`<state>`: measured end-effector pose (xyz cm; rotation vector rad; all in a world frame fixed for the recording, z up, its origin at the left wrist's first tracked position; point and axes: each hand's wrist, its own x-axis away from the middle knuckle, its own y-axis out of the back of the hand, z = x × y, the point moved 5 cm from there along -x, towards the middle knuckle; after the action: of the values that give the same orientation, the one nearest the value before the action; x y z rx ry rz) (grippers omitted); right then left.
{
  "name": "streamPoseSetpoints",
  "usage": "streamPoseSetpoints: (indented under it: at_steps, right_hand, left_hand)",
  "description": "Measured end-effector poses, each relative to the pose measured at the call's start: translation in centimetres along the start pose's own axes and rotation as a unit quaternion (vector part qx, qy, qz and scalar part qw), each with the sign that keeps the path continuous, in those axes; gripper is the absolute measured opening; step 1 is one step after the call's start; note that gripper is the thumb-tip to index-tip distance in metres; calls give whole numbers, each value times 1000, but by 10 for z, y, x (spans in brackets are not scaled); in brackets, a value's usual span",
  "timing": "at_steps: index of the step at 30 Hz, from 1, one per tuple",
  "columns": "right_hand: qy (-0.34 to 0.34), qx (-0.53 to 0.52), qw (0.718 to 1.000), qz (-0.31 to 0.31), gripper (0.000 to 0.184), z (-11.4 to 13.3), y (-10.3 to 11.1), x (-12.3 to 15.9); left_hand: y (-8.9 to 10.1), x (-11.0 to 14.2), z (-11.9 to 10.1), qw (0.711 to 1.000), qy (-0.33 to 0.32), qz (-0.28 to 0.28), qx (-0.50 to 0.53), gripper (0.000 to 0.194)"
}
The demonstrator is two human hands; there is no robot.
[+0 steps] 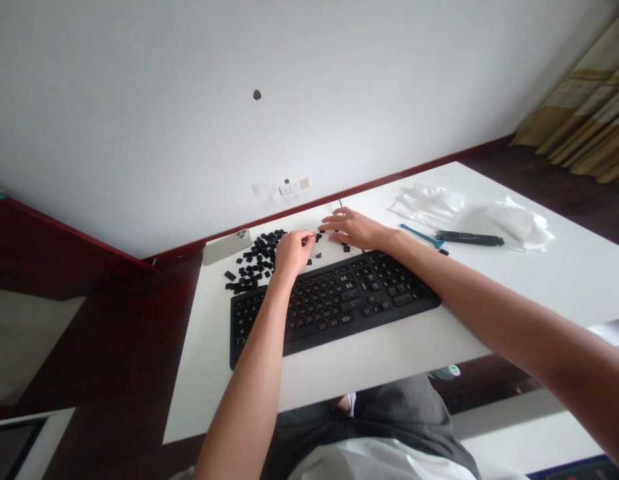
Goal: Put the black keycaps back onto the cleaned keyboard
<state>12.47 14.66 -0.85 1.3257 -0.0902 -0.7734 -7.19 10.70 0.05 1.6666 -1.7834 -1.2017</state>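
Observation:
A black keyboard (349,293) with its keycaps removed lies on the white table, its bare key sockets showing. Just beyond it my left hand (293,252) is closed, thumb and forefinger pinched at a small black keycap (318,237). Facing it, my right hand (358,228) has its fingers stretched out and apart, with the fingertips by another dark keycap; whether they touch it I cannot tell. A pile of loose black keycaps (259,257) spreads left of my left hand. One more keycap (346,248) rests under my right hand, near the keyboard's back edge.
A phone (224,248) lies at the table's back left. Right of my right hand are a blue tool (420,235), a long black tool (470,238), a clear plastic bag (429,202) and white tissue (522,223). A wall with sockets (295,187) stands behind the table.

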Motion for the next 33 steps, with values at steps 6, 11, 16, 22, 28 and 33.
streamPoseSetpoints:
  at_steps: [6,11,16,22,28,33]
  right_hand:
    - [-18,-1,1000,21,34,3,-1,0]
    - [-25,-18,1000,5,19,6,4,2]
    - [-26,-34,999,11,24,7,1,2]
    - [-29,-49,998,-5,21,2,-2,2]
    - [-26,-71,996,-56,24,8,8,1]
    - [-99,-178,966,-158,32,23,25,0]
  left_hand:
    - [1,-5,3,994,16,4,106,22]
    - [-2,-8,9,940,74,28,331,27]
    - [-2,-7,10,903,110,38,414,34]
    - [-7,-3,6,785,185,38,590,22]
    - [-9,0,2,716,219,46,661,17]
    - [-11,0,2,717,213,56,661,14]
